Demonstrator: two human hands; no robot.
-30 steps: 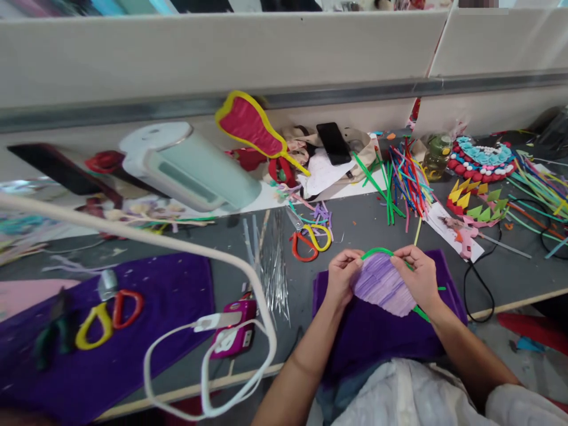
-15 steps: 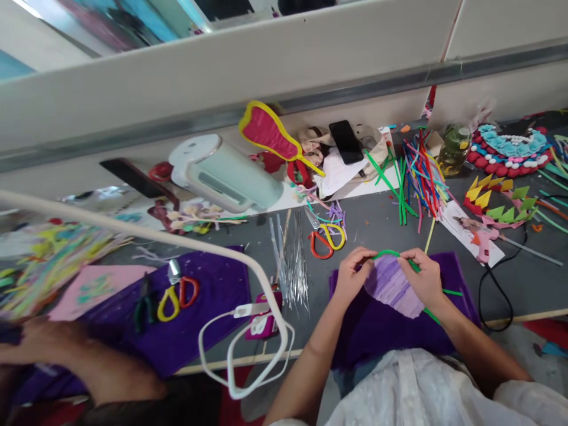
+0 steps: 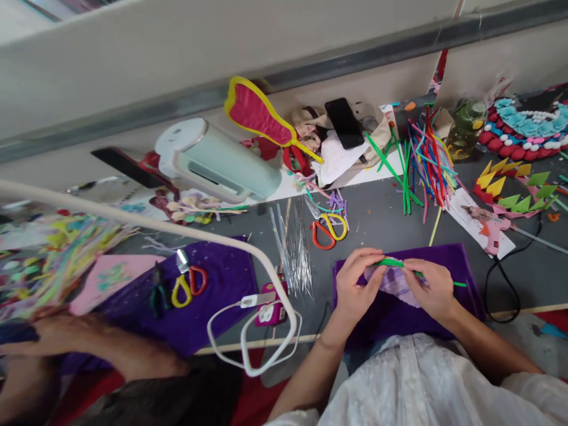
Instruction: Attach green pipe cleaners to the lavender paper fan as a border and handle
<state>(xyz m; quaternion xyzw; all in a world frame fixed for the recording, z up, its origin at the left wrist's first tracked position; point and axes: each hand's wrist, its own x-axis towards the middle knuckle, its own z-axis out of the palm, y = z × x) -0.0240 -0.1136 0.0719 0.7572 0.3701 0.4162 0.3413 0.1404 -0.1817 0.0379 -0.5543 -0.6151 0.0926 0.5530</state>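
Above a folded purple cloth (image 3: 377, 325) I hold a lilac striped piece (image 3: 399, 287) with a green pipe cleaner (image 3: 392, 262) along its upper edge. My left hand (image 3: 358, 281) pinches the green stem and the piece's edge at the left. Opposite it, my right hand (image 3: 429, 288) grips the stem, its fingers closed and partly covering the lilac piece. A green end sticks out to the right of my right hand.
Red and yellow scissors (image 3: 328, 231) and silver strips (image 3: 298, 260) lie left of my hands. Pipe cleaners (image 3: 429, 160), a pink glue gun (image 3: 490, 231) and a bottle (image 3: 464, 130) stand or lie right. Another person's arms (image 3: 102, 343) rest far left, beyond a white lamp arm (image 3: 186, 236).
The lilac piece has tilted flatter and shows less of its face. My fingers have closed in around the green stem at its top edge. The whole view has shifted slightly.
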